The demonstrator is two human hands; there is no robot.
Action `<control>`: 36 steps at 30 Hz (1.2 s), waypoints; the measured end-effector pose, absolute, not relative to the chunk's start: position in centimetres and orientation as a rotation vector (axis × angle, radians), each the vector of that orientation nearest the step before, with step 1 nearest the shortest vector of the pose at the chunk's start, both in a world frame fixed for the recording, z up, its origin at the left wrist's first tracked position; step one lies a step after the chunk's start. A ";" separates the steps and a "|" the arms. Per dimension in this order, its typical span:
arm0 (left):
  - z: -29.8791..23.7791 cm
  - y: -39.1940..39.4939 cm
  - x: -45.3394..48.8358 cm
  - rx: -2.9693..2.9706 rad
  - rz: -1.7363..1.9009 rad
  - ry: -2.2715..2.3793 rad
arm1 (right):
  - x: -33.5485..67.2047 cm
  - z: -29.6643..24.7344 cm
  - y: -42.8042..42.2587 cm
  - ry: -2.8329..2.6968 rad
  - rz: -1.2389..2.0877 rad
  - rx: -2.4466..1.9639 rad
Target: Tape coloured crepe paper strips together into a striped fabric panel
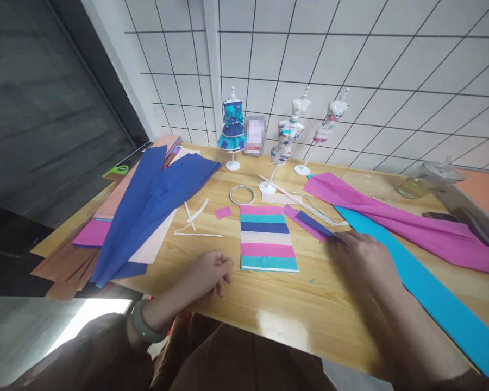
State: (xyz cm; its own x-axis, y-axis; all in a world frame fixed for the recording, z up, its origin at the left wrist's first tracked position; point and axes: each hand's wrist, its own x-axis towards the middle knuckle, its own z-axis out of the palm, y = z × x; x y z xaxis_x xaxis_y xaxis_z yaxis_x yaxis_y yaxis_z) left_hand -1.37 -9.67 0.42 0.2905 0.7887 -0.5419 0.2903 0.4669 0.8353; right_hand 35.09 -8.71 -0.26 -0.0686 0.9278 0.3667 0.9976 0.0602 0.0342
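Note:
My right hand (367, 252) is closed on the end of a narrow navy blue strip (312, 221), which lies over a magenta strip (297, 218). Its fingertips are partly hidden behind the back of the hand. My left hand (215, 270) rests on the table with loosely curled fingers and nothing visible in them. Just right of it lies a flat panel of pink, turquoise, navy and pale stripes (266, 237), with a thin white band along its near edge. A roll of narrow white tape (242, 195) lies beyond the panel.
Folded blue sheets (158, 190) cover other coloured sheets at left. White strip scraps (198, 235) and a pink scrap (223, 212) lie nearby. Small dress forms (285, 138) stand at the back. A long turquoise sheet (427, 288) and magenta sheet (391, 217) cross the right side.

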 end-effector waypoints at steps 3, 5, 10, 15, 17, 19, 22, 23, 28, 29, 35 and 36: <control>1.2 -8.9 -0.7 0.993 0.316 1.226 | 34.1 0.0 -10.1 -2.198 -0.362 -1.840; 1.5 -8.4 -0.3 0.956 0.270 1.211 | 31.9 0.2 -11.2 -2.235 -0.271 -1.698; 1.2 -7.9 0.2 0.986 0.277 1.177 | 23.4 0.6 -13.5 -2.198 0.067 -1.444; 1.0 -8.2 0.6 1.003 0.283 1.176 | 17.8 0.1 -13.5 -2.128 0.366 -1.475; 1.2 -8.3 0.7 1.010 0.288 1.175 | 17.0 0.0 -13.2 -2.123 0.446 -1.505; 1.4 -8.4 0.7 1.017 0.296 1.171 | 16.6 0.0 -13.0 -2.120 0.486 -1.525; 1.4 -8.5 0.6 1.040 0.297 1.171 | 16.3 0.2 -12.7 -2.115 0.526 -1.542; 1.4 -8.6 0.6 1.052 0.296 1.173 | 16.3 0.2 -12.7 -2.113 0.543 -1.548; 1.0 -8.7 0.5 1.124 0.298 1.166 | 16.1 0.3 -12.4 -2.091 0.699 -1.653; 0.9 -8.7 0.5 1.133 0.298 1.159 | 16.1 0.4 -12.4 -2.085 0.726 -1.674; 0.9 -8.9 0.6 1.170 0.283 1.146 | 16.3 0.6 -12.3 -2.052 0.810 -1.693; 0.9 -8.9 0.6 1.170 0.282 1.145 | 16.4 0.6 -12.3 -2.051 0.832 -1.689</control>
State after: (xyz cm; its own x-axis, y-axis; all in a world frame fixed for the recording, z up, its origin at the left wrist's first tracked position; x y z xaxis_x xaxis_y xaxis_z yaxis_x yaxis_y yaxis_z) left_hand 0.61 -8.88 0.92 0.4508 0.6985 -0.5558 0.3597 0.4277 0.8293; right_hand 16.37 -12.31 0.61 -0.2239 0.9701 -0.0933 0.7608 0.1141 -0.6389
